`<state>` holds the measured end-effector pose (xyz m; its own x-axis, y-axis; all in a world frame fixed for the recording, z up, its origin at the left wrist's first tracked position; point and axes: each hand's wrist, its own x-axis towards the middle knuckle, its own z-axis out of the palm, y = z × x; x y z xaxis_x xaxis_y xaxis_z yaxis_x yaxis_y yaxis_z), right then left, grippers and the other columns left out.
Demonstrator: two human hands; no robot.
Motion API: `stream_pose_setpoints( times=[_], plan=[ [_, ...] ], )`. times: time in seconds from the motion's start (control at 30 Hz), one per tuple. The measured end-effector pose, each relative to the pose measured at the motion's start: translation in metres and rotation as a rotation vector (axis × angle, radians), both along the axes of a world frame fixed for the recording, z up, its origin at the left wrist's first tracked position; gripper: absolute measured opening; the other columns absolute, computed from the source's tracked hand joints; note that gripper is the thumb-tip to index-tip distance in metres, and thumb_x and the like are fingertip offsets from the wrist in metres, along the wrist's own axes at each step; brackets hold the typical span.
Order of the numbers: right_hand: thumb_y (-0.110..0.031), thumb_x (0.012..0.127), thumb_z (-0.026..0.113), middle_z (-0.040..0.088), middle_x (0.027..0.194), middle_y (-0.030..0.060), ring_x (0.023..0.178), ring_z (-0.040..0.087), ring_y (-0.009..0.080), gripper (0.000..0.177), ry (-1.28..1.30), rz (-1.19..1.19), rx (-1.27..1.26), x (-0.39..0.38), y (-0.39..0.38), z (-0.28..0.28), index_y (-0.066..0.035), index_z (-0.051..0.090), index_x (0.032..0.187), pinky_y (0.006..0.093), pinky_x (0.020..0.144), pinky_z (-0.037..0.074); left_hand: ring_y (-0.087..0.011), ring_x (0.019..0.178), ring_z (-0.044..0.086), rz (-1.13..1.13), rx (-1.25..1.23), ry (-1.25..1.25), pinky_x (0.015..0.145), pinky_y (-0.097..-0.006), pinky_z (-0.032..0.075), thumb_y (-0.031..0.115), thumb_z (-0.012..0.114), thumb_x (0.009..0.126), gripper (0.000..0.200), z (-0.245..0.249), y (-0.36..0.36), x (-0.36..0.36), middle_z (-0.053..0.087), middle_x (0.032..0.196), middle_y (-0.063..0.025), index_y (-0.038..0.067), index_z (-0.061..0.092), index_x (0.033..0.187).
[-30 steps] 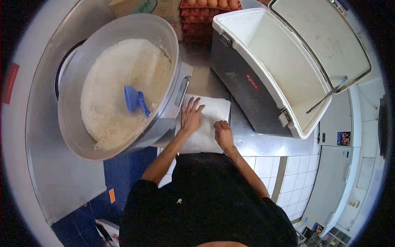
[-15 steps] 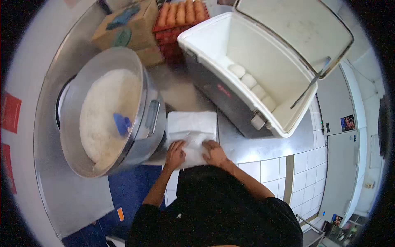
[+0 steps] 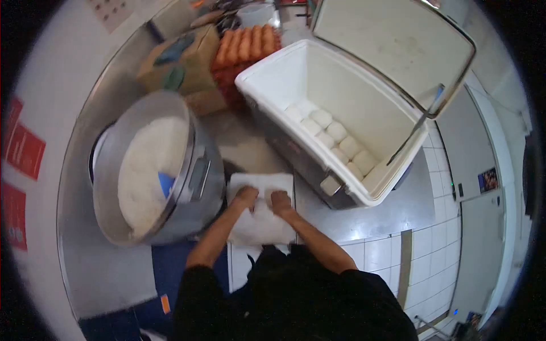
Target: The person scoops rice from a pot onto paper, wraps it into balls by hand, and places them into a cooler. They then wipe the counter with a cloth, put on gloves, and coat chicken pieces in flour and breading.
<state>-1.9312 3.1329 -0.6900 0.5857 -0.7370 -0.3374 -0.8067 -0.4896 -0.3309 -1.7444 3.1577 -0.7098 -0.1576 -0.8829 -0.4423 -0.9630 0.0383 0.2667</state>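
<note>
A stack of thin white sheets (image 3: 263, 227), paper or plastic, lies flat on the metal counter's front edge and hangs a little over it. My left hand (image 3: 247, 196) is closed on the upper left of the top sheet, its fingers curled. My right hand (image 3: 280, 202) is likewise closed on the sheet a short way to the right. The fingertips are partly hidden, and the sheet lies spread between my forearms.
On the left stands a large metal pot (image 3: 196, 176) of white powder with a blue scoop (image 3: 166, 183). An open cooler (image 3: 318, 165) holds several white round dough balls (image 3: 336, 132). Behind are egg trays (image 3: 230, 85) and a cardboard box (image 3: 199, 59).
Both hands have moved forward from the near edge of the sheets to their upper part. The crumpled top sheet is now flatter. My view has shifted, showing more balls in the cooler.
</note>
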Motion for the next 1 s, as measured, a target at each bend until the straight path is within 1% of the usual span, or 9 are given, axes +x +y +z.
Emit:
stream_pose_setpoints(
  times=[0.07,0.17,0.27,0.33,0.47,0.6,0.7,0.8,1.0],
  plan=[
    [-0.009,0.075,0.066,0.064,0.100,0.0216,0.095,0.062,0.0355,0.024,-0.153,-0.056,0.139,-0.006,-0.004,-0.006,0.001,0.062,0.096,0.0420,0.077,0.054,-0.0371,0.088,0.063,-0.076,0.076,-0.012,0.082,-0.0430,0.050,0.007,0.081,0.053,0.038,0.057,0.006,-0.012,0.065,0.084,-0.0184,0.001,0.064,0.085],
    [-0.006,0.074,0.064,0.064,0.094,0.0218,0.093,0.062,0.0347,0.024,-0.261,-0.180,0.257,-0.025,0.028,0.045,0.000,0.061,0.097,0.0428,0.077,0.052,-0.0368,0.085,0.063,-0.031,-0.126,0.019,0.078,-0.0409,0.051,0.007,0.077,0.060,0.023,0.053,0.044,-0.006,0.064,0.077,-0.0178,0.002,0.064,0.079],
    [-0.004,0.075,0.061,0.061,0.097,0.0240,0.094,0.059,0.0389,0.029,-0.412,-0.350,0.084,-0.031,0.071,0.028,0.001,0.059,0.103,0.0454,0.080,0.049,-0.0371,0.081,0.062,0.272,-0.379,0.306,0.077,-0.0393,0.051,0.006,0.070,0.069,0.015,0.053,0.090,-0.019,0.064,0.081,-0.0167,0.000,0.065,0.082],
    [-0.002,0.076,0.059,0.057,0.101,0.0253,0.095,0.056,0.0413,0.034,-0.644,-0.381,-0.201,-0.028,0.101,0.034,0.004,0.056,0.109,0.0468,0.084,0.046,-0.0352,0.085,0.061,0.590,-0.493,0.541,0.080,-0.0394,0.050,0.005,0.065,0.074,0.019,0.044,0.120,-0.034,0.062,0.092,-0.0164,-0.001,0.066,0.092],
    [-0.008,0.083,0.054,0.055,0.104,0.0267,0.097,0.054,0.0421,0.038,-0.666,-0.465,-0.310,-0.007,0.119,0.030,0.007,0.053,0.119,0.0460,0.084,0.046,-0.0342,0.094,0.058,0.599,-0.787,0.564,0.083,-0.0392,0.048,0.001,0.059,0.077,0.033,0.034,0.149,-0.068,0.058,0.104,-0.0187,-0.002,0.062,0.109],
    [-0.028,0.091,0.055,0.054,0.110,0.0279,0.101,0.053,0.0427,0.048,-0.733,-0.840,-0.017,0.024,0.112,0.025,0.008,0.049,0.122,0.0451,0.089,0.044,-0.0299,0.097,0.058,0.687,-0.756,0.528,0.088,-0.0377,0.046,0.001,0.055,0.083,0.047,0.031,0.145,-0.082,0.057,0.110,-0.0195,-0.008,0.047,0.129],
    [-0.029,0.089,0.060,0.055,0.113,0.0241,0.103,0.055,0.0350,0.051,-0.802,-0.886,0.104,0.025,0.098,0.002,0.007,0.048,0.124,0.0392,0.089,0.046,-0.0173,0.106,0.056,1.184,-0.442,1.368,0.092,-0.0297,0.042,0.026,0.056,0.095,0.050,0.026,0.138,-0.075,0.056,0.123,-0.0110,-0.005,0.047,0.132],
    [-0.020,0.086,0.062,0.050,0.121,0.0190,0.109,0.052,0.0271,0.052,-1.017,-0.901,0.247,0.030,0.095,0.017,0.007,0.046,0.128,0.0359,0.091,0.044,-0.0183,0.111,0.054,1.323,-0.243,1.500,0.096,-0.0294,0.040,0.034,0.055,0.095,0.053,0.051,0.132,-0.067,0.055,0.126,-0.0114,-0.004,0.049,0.131],
    [-0.017,0.088,0.053,0.042,0.129,0.0243,0.111,0.050,0.0337,0.055,-1.026,-0.493,-0.332,0.037,0.099,0.154,0.007,0.035,0.134,0.0382,0.095,0.042,-0.0183,0.113,0.052,1.044,-0.624,1.656,0.100,-0.0295,0.035,0.033,0.051,0.098,0.046,0.145,0.102,-0.080,0.059,0.120,-0.0099,-0.002,0.055,0.125]
  ],
)
